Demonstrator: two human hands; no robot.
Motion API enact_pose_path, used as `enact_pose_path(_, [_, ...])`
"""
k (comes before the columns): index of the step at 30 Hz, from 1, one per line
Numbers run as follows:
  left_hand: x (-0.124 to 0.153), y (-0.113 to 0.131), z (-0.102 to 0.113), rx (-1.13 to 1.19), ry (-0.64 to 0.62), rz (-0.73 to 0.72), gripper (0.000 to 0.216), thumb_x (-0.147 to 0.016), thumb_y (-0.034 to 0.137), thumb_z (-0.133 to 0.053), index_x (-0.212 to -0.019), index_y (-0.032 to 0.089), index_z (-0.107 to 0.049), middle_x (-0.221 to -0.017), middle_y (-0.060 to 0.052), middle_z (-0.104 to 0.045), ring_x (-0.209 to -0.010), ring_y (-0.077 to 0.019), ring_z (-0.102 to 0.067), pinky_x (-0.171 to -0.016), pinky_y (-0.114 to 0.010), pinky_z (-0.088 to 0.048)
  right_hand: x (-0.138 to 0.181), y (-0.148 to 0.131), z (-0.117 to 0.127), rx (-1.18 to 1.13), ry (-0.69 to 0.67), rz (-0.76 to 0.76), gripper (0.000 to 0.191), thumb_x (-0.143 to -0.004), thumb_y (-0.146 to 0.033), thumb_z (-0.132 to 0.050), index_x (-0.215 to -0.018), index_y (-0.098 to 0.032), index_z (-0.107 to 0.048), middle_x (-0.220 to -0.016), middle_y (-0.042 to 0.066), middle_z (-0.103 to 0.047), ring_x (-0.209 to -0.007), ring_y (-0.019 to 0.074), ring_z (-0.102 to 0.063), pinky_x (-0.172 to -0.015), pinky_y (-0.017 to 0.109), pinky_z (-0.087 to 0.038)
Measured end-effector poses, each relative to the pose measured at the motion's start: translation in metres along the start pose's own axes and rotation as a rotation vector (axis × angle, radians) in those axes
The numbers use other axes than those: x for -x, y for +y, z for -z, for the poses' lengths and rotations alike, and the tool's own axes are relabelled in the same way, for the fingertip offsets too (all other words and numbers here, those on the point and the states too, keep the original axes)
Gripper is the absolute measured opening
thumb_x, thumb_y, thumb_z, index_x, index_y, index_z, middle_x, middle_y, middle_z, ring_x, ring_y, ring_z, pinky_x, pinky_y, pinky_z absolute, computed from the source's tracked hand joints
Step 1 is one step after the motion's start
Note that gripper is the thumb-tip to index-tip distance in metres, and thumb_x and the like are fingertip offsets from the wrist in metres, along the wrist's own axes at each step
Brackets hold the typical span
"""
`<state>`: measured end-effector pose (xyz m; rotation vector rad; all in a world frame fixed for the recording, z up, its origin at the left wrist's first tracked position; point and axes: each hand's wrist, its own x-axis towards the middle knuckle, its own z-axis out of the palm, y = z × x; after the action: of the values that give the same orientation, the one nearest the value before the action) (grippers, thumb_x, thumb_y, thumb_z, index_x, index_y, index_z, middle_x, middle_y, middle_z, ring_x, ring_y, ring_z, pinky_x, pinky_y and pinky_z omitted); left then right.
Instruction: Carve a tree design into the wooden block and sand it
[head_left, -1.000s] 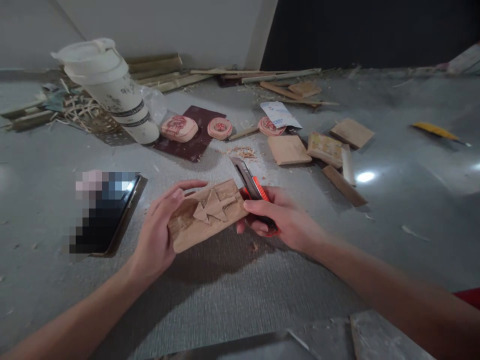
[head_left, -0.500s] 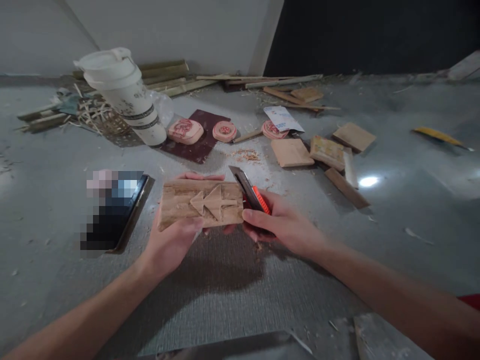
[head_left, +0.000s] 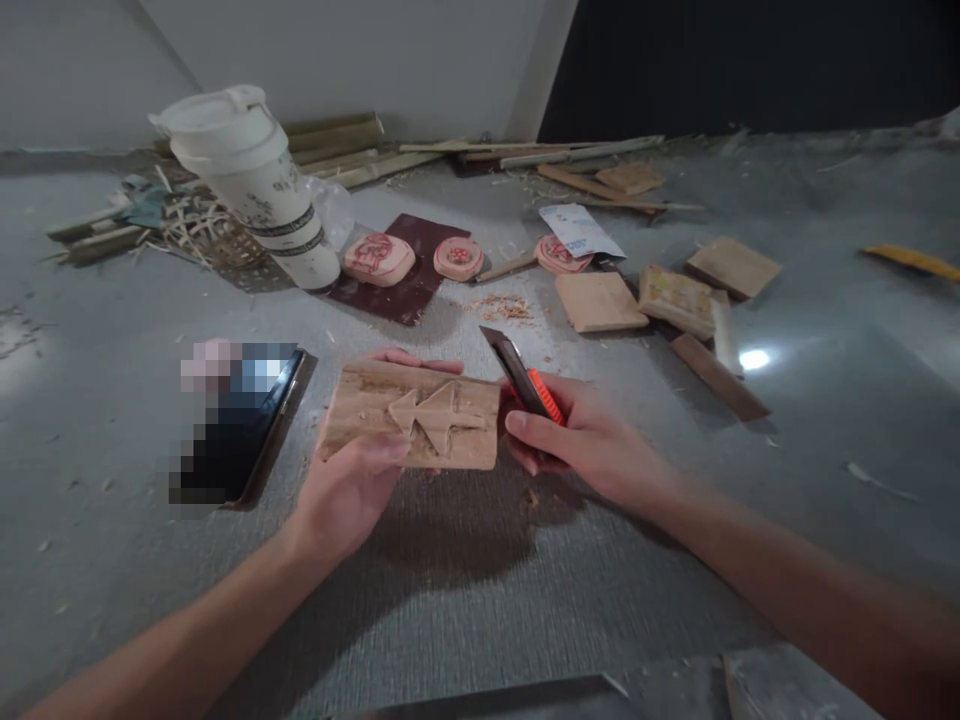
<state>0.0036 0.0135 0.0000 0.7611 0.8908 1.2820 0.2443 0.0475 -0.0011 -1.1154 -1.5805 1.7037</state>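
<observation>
Near an illegibly lettered cup (head_left: 259,195), left hand (head_left: 351,490) clasps carved block (head_left: 420,408), right hand (head_left: 581,435) cutter (head_left: 529,385).

The bare left hand (head_left: 356,495) and bare right hand (head_left: 592,440) have slim fingers and a smooth, rounded right thumb (head_left: 534,432); the slender left forearm (head_left: 199,610) and right forearm (head_left: 757,560) are uncovered.

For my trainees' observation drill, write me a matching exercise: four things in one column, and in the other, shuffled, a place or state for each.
1. carved wooden block
2. utility knife
3. phone
4. tall cup

A. gripped in the right hand
B. white, standing beyond the phone
C. held in the left hand
D. lying flat, left of the left hand

Pairs: 1-C, 2-A, 3-D, 4-B
</observation>
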Motion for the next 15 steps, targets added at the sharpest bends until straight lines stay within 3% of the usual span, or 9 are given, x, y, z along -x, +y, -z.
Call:
enact_pose_path(2, [0.0, 0.0, -0.002, -0.01, -0.064, 0.027, 0.049, -0.079, 0.022, -0.082, -0.126, 0.027, -0.07, -0.143, -0.01, -0.08, -0.126, -0.037, -0.077, -0.073, -0.036, -0.063, 0.0, -0.001, 0.0, 0.013, 0.006, 0.007, 0.034, -0.105, -0.056, -0.071, -0.105, -0.023, -0.068, -0.066, -0.007, -0.06, -0.057, 0.0114, -0.049, -0.05, 0.024, -0.034])
enact_pose_path(6, [-0.002, -0.005, -0.002, -0.023, -0.165, 0.016, 0.048, -0.084, 0.021, -0.083, -0.13, 0.026, -0.07, -0.134, -0.009, -0.083, -0.126, -0.0341, -0.078, -0.093, -0.04, -0.066, 0.002, -0.001, -0.002, 0.131, 0.06, 0.015, 0.03, -0.103, -0.053, -0.072, -0.099, -0.023, -0.069, -0.071, -0.005, -0.061, -0.059, 0.0117, -0.051, -0.052, 0.025, -0.037])
enact_pose_path(9, [-0.004, -0.014, 0.003, -0.062, -0.225, -0.012, 0.047, -0.09, 0.026, -0.084, -0.135, 0.027, -0.07, -0.128, -0.008, -0.084, -0.115, -0.0298, -0.081, -0.08, -0.032, -0.067, 0.002, -0.002, -0.003, 0.229, 0.074, -0.014, 0.032, -0.101, -0.051, -0.073, -0.088, -0.022, -0.068, -0.075, -0.004, -0.063, -0.065, 0.0129, -0.054, -0.057, 0.027, -0.039])
enact_pose_path(15, [-0.006, -0.024, 0.011, -0.079, -0.304, 0.021, 0.053, -0.104, 0.062, -0.073, -0.143, 0.026, -0.066, -0.124, -0.012, -0.08, -0.096, -0.0251, -0.08, -0.063, -0.027, -0.066, -0.001, -0.003, -0.003, 0.266, 0.074, -0.023, 0.031, -0.095, -0.05, -0.076, -0.085, -0.021, -0.071, -0.078, -0.004, -0.061, -0.07, 0.0131, -0.052, -0.061, 0.028, -0.039])
